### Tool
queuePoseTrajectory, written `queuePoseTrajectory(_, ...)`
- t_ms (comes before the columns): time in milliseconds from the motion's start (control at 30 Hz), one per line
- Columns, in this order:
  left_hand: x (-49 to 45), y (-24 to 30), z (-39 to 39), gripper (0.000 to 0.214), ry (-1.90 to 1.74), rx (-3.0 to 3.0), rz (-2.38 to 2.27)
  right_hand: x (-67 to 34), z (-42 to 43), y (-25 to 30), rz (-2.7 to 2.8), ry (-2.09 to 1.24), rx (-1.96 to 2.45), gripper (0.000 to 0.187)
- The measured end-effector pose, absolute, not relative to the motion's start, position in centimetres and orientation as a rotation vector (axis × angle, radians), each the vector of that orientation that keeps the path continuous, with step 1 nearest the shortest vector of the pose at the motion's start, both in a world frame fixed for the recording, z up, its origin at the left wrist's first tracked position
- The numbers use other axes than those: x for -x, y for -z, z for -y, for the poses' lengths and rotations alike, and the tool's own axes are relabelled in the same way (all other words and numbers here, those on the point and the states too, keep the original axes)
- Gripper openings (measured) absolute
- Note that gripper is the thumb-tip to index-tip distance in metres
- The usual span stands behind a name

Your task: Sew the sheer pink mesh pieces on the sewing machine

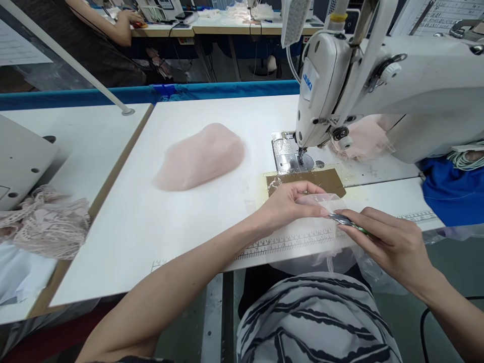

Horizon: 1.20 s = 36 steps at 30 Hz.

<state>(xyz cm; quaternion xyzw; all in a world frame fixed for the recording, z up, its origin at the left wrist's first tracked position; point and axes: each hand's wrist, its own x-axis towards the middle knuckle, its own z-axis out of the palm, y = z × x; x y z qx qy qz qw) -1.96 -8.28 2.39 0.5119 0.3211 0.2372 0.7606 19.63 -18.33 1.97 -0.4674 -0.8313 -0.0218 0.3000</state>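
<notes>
My left hand (289, 204) pinches a small piece of sheer, pale fabric (328, 200) above the front of the sewing table. In my right hand (395, 239) is a pair of thread snips (346, 220) with metal blades and a bit of green on the handle. The blade tips meet the edge of the fabric, close to my left fingertips. Behind both hands stands a white sewing machine (325, 85), its presser foot (301, 156) over the metal needle plate (283, 151). Flat on the table to the left lies a pale pink piece of fabric (202, 157).
A brown strip (306, 181) is fixed before the needle plate. More pink fabric (365, 137) lies beneath the machine arm, and blue cloth (446, 194) at the right. Lace trim (49, 222) is heaped on the left. Another person's arm (108, 25) shows across the aisle.
</notes>
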Motion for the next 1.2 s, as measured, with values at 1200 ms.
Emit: queuePoseTrajectory(1200,2.1,-2.1,8.0,0.036,-0.563,-0.976,-0.703,-17.5,17.8,-1.2,1.937,-0.238,1.338,0.007)
